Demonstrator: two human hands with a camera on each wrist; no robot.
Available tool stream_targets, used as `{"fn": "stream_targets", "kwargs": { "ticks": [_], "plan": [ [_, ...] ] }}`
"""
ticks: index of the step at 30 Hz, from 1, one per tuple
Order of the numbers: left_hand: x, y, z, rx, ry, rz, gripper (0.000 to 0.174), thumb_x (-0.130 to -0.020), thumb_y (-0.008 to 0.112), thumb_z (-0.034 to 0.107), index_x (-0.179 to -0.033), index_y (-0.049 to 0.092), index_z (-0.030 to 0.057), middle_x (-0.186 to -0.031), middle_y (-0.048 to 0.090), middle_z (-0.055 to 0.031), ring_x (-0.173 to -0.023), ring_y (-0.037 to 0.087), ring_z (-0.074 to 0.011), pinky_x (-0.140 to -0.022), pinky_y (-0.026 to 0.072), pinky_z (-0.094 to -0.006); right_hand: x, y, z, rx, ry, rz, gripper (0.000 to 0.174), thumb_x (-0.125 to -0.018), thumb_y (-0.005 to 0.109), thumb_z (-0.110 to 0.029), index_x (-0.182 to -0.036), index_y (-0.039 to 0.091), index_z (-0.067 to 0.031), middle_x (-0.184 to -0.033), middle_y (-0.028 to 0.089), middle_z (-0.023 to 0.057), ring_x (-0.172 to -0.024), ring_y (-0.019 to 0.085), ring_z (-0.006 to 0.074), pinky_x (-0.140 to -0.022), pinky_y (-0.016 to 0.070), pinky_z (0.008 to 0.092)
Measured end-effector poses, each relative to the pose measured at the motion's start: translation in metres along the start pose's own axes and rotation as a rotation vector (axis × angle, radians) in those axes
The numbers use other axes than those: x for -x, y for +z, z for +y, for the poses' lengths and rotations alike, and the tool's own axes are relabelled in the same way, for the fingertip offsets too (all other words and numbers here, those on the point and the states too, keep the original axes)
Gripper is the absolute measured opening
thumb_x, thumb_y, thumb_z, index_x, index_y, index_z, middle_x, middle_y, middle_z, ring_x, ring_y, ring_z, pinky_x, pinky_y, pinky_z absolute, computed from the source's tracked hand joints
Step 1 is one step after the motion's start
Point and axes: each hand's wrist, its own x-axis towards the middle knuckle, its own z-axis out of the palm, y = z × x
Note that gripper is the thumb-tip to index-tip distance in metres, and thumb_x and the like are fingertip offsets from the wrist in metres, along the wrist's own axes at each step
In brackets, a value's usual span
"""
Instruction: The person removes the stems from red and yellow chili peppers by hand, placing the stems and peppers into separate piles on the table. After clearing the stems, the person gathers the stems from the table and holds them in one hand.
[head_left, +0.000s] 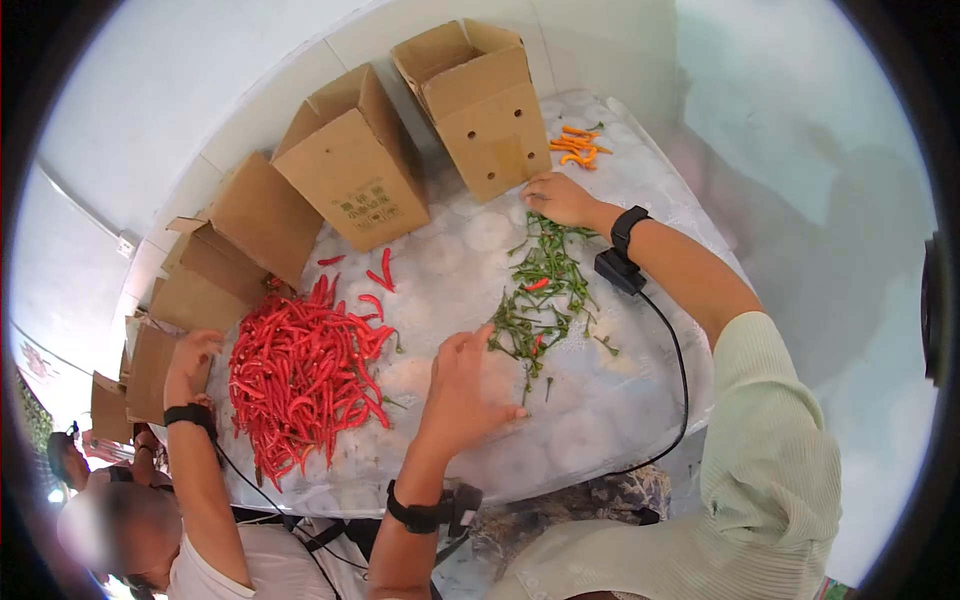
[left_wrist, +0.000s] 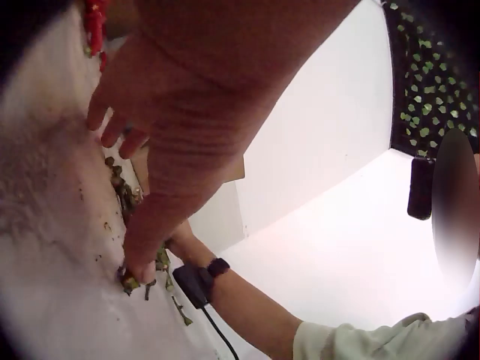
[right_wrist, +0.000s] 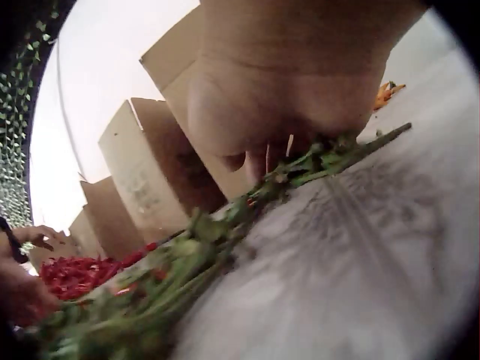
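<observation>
Closest to me, my left hand point(head_left: 460, 390) lies palm down on the table point(head_left: 600, 400), not far in from its near edge. The fingers are loose and hold nothing. In the left wrist view one fingertip point(left_wrist: 139, 266) presses on a few green bits at the near end of the green chilli pile point(head_left: 540, 290).

That pile runs as a thin strip from my left hand toward the far edge, with a couple of red pieces mixed in. To the left of it, near the table's left edge, is a much bigger heap of red chillies point(head_left: 300, 380). Another person's hand point(head_left: 190, 355) rests just beside that heap.

At the far end of the green strip my right hand point(head_left: 560, 198) sits on top of the stems. The right wrist view shows only the palm over them, so I cannot tell whether the fingers are pinching anything.

Just behind that hand stands an open cardboard box point(head_left: 485, 105). More boxes point(head_left: 350, 160) line the far edge. A few orange chillies point(head_left: 578, 147) lie near the far right corner.
</observation>
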Motion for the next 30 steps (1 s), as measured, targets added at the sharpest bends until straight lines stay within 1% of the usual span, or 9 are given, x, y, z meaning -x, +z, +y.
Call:
{"fn": "stream_targets", "kwargs": {
  "ticks": [6, 10, 12, 15, 17, 20, 22, 24, 30],
  "plan": [
    [-0.034, 0.024, -0.007, -0.059, 0.047, 0.025, 0.096, -0.055, 0.089, 0.021, -0.136, 0.042, 0.0037, -0.123, 0.047, -0.0197, -0.115, 0.048, -0.0352, -0.099, 0.042, -0.042, 0.068, 0.002, -0.054, -0.21, -0.048, -0.136, 0.027, -0.094, 0.054, -0.023, -0.104, 0.067, -0.002, -0.109, 0.063, 0.0165, -0.106, 0.056, 0.0332, -0.096, 0.0435, 0.0401],
    [-0.053, 0.044, -0.009, 0.117, 0.04, 0.038, 0.083, -0.061, 0.087, 0.02, -0.132, 0.046, 0.0054, -0.115, 0.05, -0.0159, -0.097, 0.055, -0.0283, -0.086, 0.0489, -0.0382, 0.116, -0.006, -0.114, -0.258, -0.069, -0.213, 0.029, -0.097, 0.05, -0.023, -0.11, 0.065, -0.0015, -0.107, 0.064, 0.0161, -0.106, 0.058, 0.0318, -0.096, 0.0438, 0.0396],
    [-0.053, 0.042, 0.005, 0.25, -0.014, -0.009, 0.074, -0.065, 0.085, 0.02, -0.129, 0.05, 0.0061, -0.11, 0.052, -0.0142, -0.089, 0.056, -0.0243, -0.079, 0.0505, -0.0356, 0.131, -0.028, -0.136, -0.284, 0.092, -0.133, 0.03, -0.097, 0.05, -0.023, -0.113, 0.064, -0.0015, -0.109, 0.065, 0.0156, -0.108, 0.058, 0.0305, -0.097, 0.0432, 0.0388],
    [-0.05, 0.028, 0.003, 0.137, -0.096, 0.036, 0.064, -0.068, 0.083, 0.019, -0.124, 0.054, 0.0064, -0.103, 0.055, -0.0126, -0.083, 0.057, -0.0215, -0.075, 0.0508, -0.0338, 0.152, -0.061, -0.142, -0.359, 0.378, 0.026, 0.033, -0.098, 0.049, -0.026, -0.118, 0.062, -0.0026, -0.116, 0.063, 0.0151, -0.113, 0.057, 0.0285, -0.099, 0.0422, 0.038],
    [-0.059, 0.02, -0.015, 0.034, -0.038, 0.18, 0.055, -0.073, 0.08, 0.022, -0.12, 0.057, 0.0052, -0.097, 0.057, -0.0123, -0.086, 0.056, -0.0229, -0.079, 0.0495, -0.0356, 0.176, -0.08, -0.128, -0.372, 0.545, 0.113, 0.042, -0.095, 0.055, -0.03, -0.127, 0.056, -0.003, -0.129, 0.056, 0.0167, -0.122, 0.052, 0.0281, -0.104, 0.0392, 0.0382],
    [-0.094, 0.025, -0.042, -0.105, 0.173, 0.389, 0.051, -0.084, 0.07, 0.036, -0.12, 0.058, 0.0018, -0.106, 0.059, -0.0178, -0.1, 0.056, -0.0314, -0.089, 0.0453, -0.0403, 0.214, -0.065, -0.145, -0.06, 0.545, 0.145, 0.06, -0.09, 0.063, -0.034, -0.136, 0.046, 0.0004, -0.137, 0.047, 0.023, -0.127, 0.046, 0.0331, -0.108, 0.0356, 0.0397],
    [-0.121, 0.041, -0.053, -0.083, 0.242, 0.376, 0.05, -0.09, 0.062, 0.04, -0.122, 0.058, 0.0011, -0.115, 0.059, -0.0191, -0.109, 0.053, -0.0332, -0.096, 0.0415, -0.0404, 0.227, -0.052, -0.166, -0.171, 0.53, 0.148, 0.081, -0.082, 0.071, -0.038, -0.141, 0.035, 0.0046, -0.14, 0.039, 0.0287, -0.131, 0.039, 0.0387, -0.111, 0.0322, 0.0413],
    [-0.142, 0.066, -0.053, -0.07, 0.273, 0.305, 0.051, -0.094, 0.056, 0.042, -0.124, 0.057, 0.0003, -0.121, 0.058, -0.02, -0.116, 0.052, -0.0339, -0.101, 0.039, -0.0401, 0.231, -0.027, -0.173, -0.056, 0.39, 0.249, 0.09, -0.076, 0.075, -0.035, -0.142, 0.03, 0.006, -0.14, 0.037, 0.0307, -0.133, 0.036, 0.0414, -0.112, 0.0306, 0.0426],
    [-0.125, 0.093, 0.008, 0.2, 0.242, 0.008, 0.052, -0.097, 0.053, 0.041, -0.127, 0.054, -0.0015, -0.125, 0.058, -0.0197, -0.12, 0.052, -0.0308, -0.103, 0.0376, -0.0376, 0.208, 0.001, -0.167, -0.264, 0.375, 0.33, 0.081, -0.07, 0.068, -0.014, -0.139, 0.032, 0.01, -0.135, 0.04, 0.0333, -0.129, 0.039, 0.0439, -0.109, 0.0342, 0.0426]
  ]
}}
